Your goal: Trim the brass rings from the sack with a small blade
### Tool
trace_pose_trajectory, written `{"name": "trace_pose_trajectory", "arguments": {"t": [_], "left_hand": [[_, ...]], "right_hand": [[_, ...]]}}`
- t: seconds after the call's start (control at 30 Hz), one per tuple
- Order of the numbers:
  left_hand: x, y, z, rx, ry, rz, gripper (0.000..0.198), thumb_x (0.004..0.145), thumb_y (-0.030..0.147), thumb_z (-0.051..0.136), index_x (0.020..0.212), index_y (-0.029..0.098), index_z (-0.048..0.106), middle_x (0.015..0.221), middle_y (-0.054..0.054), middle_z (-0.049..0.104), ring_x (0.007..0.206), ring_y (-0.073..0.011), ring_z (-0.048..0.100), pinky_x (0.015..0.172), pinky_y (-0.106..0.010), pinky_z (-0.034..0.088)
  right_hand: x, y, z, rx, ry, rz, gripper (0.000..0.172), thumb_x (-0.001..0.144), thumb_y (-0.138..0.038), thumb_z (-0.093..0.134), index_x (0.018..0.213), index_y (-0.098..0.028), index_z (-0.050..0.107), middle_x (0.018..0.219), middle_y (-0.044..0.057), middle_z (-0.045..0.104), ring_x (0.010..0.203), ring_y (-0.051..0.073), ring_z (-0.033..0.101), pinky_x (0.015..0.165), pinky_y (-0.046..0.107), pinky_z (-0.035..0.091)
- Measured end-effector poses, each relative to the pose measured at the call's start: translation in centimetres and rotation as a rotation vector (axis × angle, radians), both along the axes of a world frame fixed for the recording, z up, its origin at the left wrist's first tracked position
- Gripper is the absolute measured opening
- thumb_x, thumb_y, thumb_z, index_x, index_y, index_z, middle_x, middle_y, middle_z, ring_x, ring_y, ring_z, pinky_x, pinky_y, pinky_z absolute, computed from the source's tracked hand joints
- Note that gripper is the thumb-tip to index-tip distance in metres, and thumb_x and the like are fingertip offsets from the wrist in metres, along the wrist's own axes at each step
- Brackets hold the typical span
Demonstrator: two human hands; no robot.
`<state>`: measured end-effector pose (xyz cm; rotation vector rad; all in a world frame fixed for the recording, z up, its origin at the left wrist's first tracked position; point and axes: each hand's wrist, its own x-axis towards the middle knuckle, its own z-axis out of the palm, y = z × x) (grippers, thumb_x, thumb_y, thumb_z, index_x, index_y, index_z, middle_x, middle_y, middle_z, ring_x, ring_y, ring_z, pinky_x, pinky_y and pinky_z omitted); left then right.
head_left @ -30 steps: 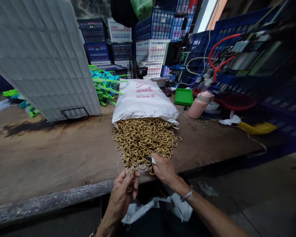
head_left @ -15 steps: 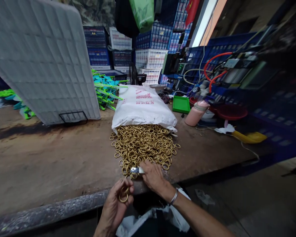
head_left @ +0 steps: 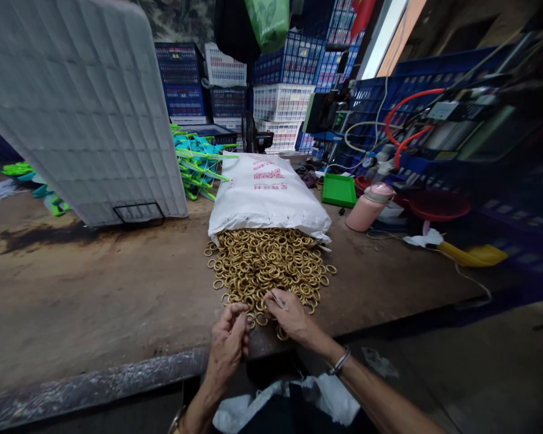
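Observation:
A heap of gold-coloured rings [head_left: 271, 262] spills over the worktable from the mouth of a white sack [head_left: 271, 202] with red print. At the heap's front edge, my left hand [head_left: 228, 337] has its fingers curled together beside several loose rings. Whatever lies between those fingertips is hidden. My right hand [head_left: 294, 319] is closed around a slim metal tool [head_left: 278, 299], low over the front of the heap. Only a short part of the tool shows, so its exact kind is unclear. One ring [head_left: 281, 333] lies under the right hand.
A tall grey padded panel [head_left: 90, 114] stands at the left, with green and teal pieces [head_left: 199, 163] behind it. To the right are a green tray [head_left: 339, 190], a pink bottle [head_left: 370, 207] and a yellow scoop [head_left: 473, 254]. The table edge [head_left: 95, 377] runs along the front.
My left hand has moved up to the heap's edge; the rings seen in it earlier no longer show there. My right hand has shifted slightly right, and the tool now points up-left.

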<state>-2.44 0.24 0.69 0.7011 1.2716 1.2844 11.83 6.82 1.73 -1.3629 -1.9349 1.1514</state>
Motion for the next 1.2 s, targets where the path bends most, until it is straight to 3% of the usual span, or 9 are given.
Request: {"name": "trace_pose_trajectory", "arguments": {"t": [0.07,0.13,0.23,0.43,0.57,0.77,0.9,1.03,1.2], "left_hand": [[0.1,0.2,-0.3,0.109,0.142,-0.003,0.028,0.074,0.036,0.056,0.096,0.018,0.056,0.055,0.006,0.052,0.041,-0.0070,0.046,0.039,-0.017,0.037],[0.2,0.4,-0.3,0.239,0.272,-0.016,0.027,0.075,0.031,0.055,0.098,0.017,0.059,0.073,-0.001,0.063,0.063,-0.0122,0.058,0.058,-0.022,0.046],[0.2,0.5,0.1,0.363,0.403,-0.079,0.026,0.076,0.025,0.053,0.099,0.016,0.063,0.098,-0.008,0.065,0.092,-0.0195,0.058,0.082,-0.029,0.044],[0.0,0.3,0.6,0.453,0.566,-0.112,0.020,0.078,0.022,0.049,0.088,0.018,0.066,0.082,-0.005,0.068,0.078,-0.0182,0.061,0.073,-0.029,0.046],[0.1,0.2,1.0,0.463,0.650,-0.115,0.015,0.078,0.020,0.049,0.078,0.018,0.064,0.072,-0.003,0.065,0.070,-0.0162,0.059,0.067,-0.026,0.044],[0.6,0.2,1.6,0.431,0.650,-0.083,0.012,0.077,0.021,0.050,0.073,0.018,0.061,0.067,-0.001,0.060,0.066,-0.0150,0.056,0.066,-0.025,0.041],[1.0,0.1,1.8,0.266,0.434,-0.160,0.018,0.078,0.030,0.050,0.068,0.017,0.058,0.058,0.001,0.053,0.055,-0.0116,0.047,0.056,-0.022,0.037],[1.4,-0.1,2.0,0.096,0.107,-0.286,0.033,0.074,0.043,0.052,0.057,0.016,0.050,0.052,0.004,0.044,0.043,-0.0062,0.033,0.042,-0.018,0.026],[1.8,-0.3,2.7,-0.023,0.009,-0.252,0.034,0.070,0.049,0.055,0.062,0.017,0.048,0.046,0.008,0.039,0.037,-0.0040,0.024,0.036,-0.017,0.016]], "right_hand": [[-0.1,-0.1,0.2,-0.133,0.133,-0.011,0.014,0.075,-0.024,0.043,0.068,-0.016,0.053,0.057,-0.004,0.048,0.053,0.008,0.043,0.052,0.019,0.033],[-0.2,-0.3,0.5,-0.281,0.199,-0.017,0.012,0.072,-0.023,0.045,0.072,-0.016,0.054,0.055,-0.006,0.048,0.046,0.006,0.040,0.046,0.018,0.031],[-0.2,-0.7,1.0,-0.496,0.257,0.008,0.011,0.070,-0.024,0.045,0.073,-0.017,0.052,0.049,-0.008,0.045,0.035,0.003,0.027,0.037,0.017,0.020],[-0.4,-1.2,1.5,-0.671,0.371,0.047,0.007,0.068,-0.023,0.045,0.072,-0.018,0.049,0.048,-0.009,0.044,0.032,0.002,0.022,0.034,0.017,0.013],[-0.4,-1.4,1.6,-0.602,0.323,0.036,0.016,0.074,-0.032,0.042,0.075,-0.018,0.049,0.050,-0.008,0.047,0.031,0.002,0.022,0.033,0.018,0.013],[0.0,-1.7,2.5,-0.215,0.170,0.082,0.036,0.080,-0.042,0.040,0.056,-0.016,0.049,0.051,-0.003,0.047,0.048,0.007,0.039,0.047,0.019,0.029],[-0.2,-1.9,2.6,-0.156,0.153,0.061,0.034,0.080,-0.039,0.040,0.055,-0.016,0.046,0.052,-0.003,0.046,0.051,0.008,0.039,0.049,0.020,0.030],[-0.1,-1.8,1.9,-0.169,0.142,0.045,0.028,0.078,-0.033,0.042,0.056,-0.017,0.043,0.052,-0.005,0.042,0.050,0.007,0.035,0.045,0.019,0.027],[0.6,-1.6,0.9,-0.049,0.008,-0.003,0.027,0.081,-0.027,0.035,0.059,-0.017,0.047,0.054,-0.003,0.047,0.051,0.009,0.040,0.048,0.020,0.027]]}}
